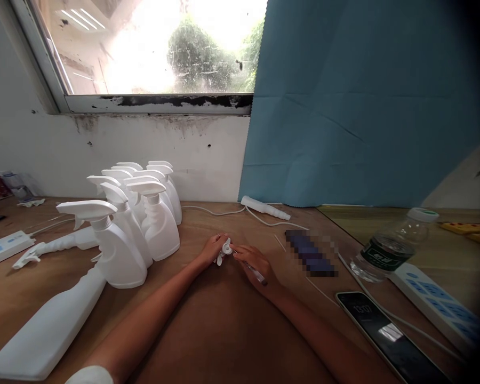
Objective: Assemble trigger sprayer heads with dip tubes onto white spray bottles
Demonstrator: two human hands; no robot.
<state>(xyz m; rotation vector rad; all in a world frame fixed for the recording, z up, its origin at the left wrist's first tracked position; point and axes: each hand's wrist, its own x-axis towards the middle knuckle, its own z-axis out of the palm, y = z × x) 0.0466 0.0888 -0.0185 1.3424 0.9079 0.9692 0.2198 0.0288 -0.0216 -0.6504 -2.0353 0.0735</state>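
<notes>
In the middle of the table, my left hand [213, 249] is closed around a white spray trigger head [226, 248], with its round opening turned up towards me. Close on its right, my right hand [255, 261] grips a slim pen-like tool [257, 274] that has a clear and dark end. Its front end is hidden by my fingers, beside the trigger head, and I cannot tell whether it touches. Left of my hands stand several white spray bottles [160, 234] with trigger heads fitted. Another white bottle [48, 325] lies on its side nearer to me.
Behind the bottles a spray bottle [64, 242] lies flat by a power strip [8, 248]. A white tube [265, 207] and cable lie at the back. On the right are a pixelated dark item [310, 253], a phone [388, 333], a water bottle [392, 248] and another power strip [434, 301].
</notes>
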